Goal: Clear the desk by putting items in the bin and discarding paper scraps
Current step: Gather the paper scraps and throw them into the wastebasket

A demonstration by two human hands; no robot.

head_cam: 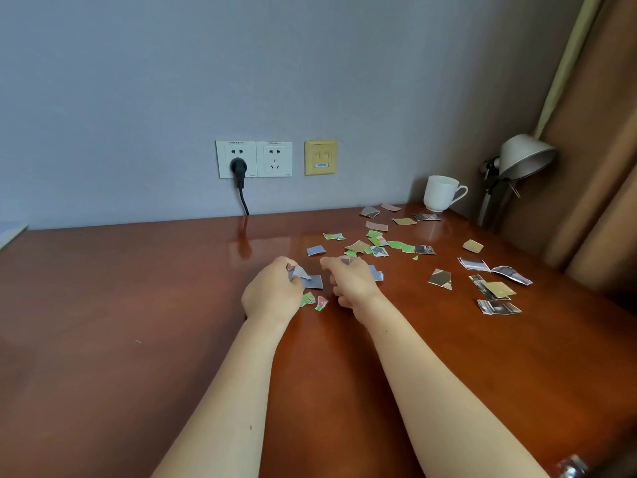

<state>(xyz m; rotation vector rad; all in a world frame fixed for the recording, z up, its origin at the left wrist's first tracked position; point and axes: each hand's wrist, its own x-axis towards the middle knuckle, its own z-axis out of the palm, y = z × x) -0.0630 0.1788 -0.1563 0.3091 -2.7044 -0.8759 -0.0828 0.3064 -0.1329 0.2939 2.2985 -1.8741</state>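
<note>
Forearms are extended over the desk. Grey scraps are gripped in the curled left hand; the right hand is curled, seemingly pinching a small piece. Loose paper scraps lie toward the far right corner; edges should be lifted, pieces transferred leftward.
</note>
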